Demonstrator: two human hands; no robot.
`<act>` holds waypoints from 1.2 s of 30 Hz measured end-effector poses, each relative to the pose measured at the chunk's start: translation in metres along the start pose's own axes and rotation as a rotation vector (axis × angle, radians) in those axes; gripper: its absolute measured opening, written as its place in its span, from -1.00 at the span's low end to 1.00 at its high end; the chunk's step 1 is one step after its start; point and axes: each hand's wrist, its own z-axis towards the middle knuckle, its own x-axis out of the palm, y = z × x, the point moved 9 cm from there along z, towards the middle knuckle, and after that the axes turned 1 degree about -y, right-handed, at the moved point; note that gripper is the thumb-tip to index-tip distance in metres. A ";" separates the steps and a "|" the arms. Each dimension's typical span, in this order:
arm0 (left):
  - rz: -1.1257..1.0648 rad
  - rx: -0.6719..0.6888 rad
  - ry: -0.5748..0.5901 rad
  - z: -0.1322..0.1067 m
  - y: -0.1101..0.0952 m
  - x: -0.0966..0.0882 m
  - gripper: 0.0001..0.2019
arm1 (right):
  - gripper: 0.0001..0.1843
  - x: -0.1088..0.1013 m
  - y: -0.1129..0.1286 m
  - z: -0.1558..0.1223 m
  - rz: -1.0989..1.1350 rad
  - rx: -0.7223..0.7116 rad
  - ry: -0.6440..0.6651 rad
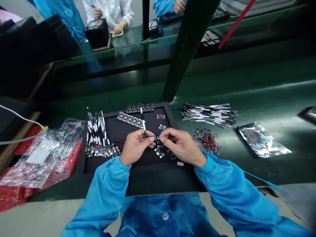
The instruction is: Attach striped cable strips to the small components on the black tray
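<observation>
Over the black tray (148,164), my left hand (135,147) pinches a small black circuit board (155,138) between thumb and fingers. A thin black-and-white flex cable (144,126) rises from between these fingers. Close to the board's right side, my right hand (181,144) is closed with thumb and index finger together; whatever lies between the tips is too small to make out. Loose small boards (159,152) lie below and around the fingertips. Two unsplit board panels, a tilted one (130,119) and another (140,108), rest at the tray's far side.
Boards with white-ended cables (102,149) fill the tray's left. Right of it lie a flex cable pile (209,114), small red-wired parts (207,140) and a silver bag (261,138). Plastic bags (41,158) lie left. A green post (182,49) stands behind; co-workers sit across.
</observation>
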 end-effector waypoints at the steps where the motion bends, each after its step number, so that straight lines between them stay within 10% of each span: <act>1: 0.008 -0.004 0.005 0.000 0.000 0.000 -0.79 | -0.87 0.001 -0.002 0.000 -0.002 0.007 0.008; 36: 0.101 -0.005 0.017 -0.001 -0.002 0.002 -0.79 | -0.89 0.005 0.006 -0.001 -0.126 -0.092 0.032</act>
